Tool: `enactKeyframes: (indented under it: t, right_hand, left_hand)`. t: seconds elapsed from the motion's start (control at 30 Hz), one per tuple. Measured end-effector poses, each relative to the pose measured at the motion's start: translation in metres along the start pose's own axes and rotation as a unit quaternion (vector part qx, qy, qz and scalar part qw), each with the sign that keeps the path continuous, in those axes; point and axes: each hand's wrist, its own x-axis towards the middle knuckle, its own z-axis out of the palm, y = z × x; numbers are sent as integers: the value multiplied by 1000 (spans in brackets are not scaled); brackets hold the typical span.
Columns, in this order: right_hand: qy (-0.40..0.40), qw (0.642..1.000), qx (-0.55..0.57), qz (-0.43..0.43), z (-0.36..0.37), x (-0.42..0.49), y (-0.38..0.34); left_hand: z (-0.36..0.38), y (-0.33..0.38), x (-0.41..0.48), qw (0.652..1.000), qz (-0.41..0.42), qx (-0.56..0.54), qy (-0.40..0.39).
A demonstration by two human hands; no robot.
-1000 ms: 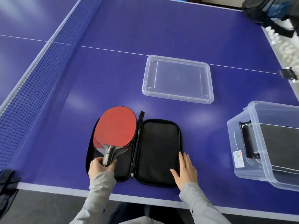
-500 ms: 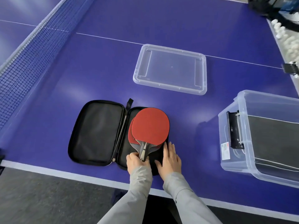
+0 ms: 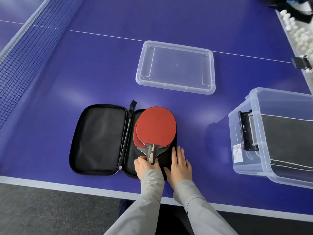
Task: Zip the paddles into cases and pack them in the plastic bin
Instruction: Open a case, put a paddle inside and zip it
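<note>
My paddles (image 3: 155,126) in the open case (image 3: 100,139)
Two red faces, stacked on the black right half at the table (image 3: 84,68) near edge; clear bin (image 3: 277,106) by the right edge.

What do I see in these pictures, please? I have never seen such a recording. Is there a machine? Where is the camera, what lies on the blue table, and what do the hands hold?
There is no machine here: a person works with two bare hands. All the pictures come from one wide-angle camera worn on the person's head, looking forward and down.

The surface is a blue table-tennis table, with its net on the left. A black case lies open near the front edge. Two red paddles, stacked, lie on its right half. The left hand grips them at the handle end. The right hand rests flat on the case beside them.

Farther away lies a clear lid. On the right is a clear plastic bin with dark things inside. White balls show at the top right.
</note>
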Motion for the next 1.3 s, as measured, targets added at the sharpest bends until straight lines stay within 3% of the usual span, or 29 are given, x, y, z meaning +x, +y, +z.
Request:
enactKeyframes:
  t: [0.27,0.43,0.57,0.63,0.73,0.8,0.87,0.97,1.07,1.3]
  right_hand:
    - [2,1000,-10,-7,0,-1,3]
    - [8,1000,-7,-16,-1,-3,7]
    - [4,999,-15,-30,-3,-4,11]
    - [-1,999,-5,-34,-4,-4,12]
    - [-13,999,0,-37,-5,-5,13]
    - [-20,999,4,-35,-5,-5,13]
    - [-24,999,17,-30,-6,-5,11]
    - [-23,999,31,-17,-8,-2,8]
    - [-23,999,26,-6,-6,-1,5]
    - [-20,998,51,0,-9,-2,3]
  left_hand:
    - [0,-2,7,997,-21,73,-12]
    - [-12,-3,10,996,-5,45,-72]
    - [-46,-10,18,988,27,-68,-138]
    - [-73,-14,29,988,70,-98,-96]
    - [-114,-27,63,988,147,-32,32]
    - [-139,-35,89,987,113,34,110]
    - [-157,-42,111,987,34,74,140]
    - [-176,-53,138,988,-34,105,111]
    - [-187,-61,155,996,-19,80,41]
    - [-224,-70,152,987,36,-151,-47]
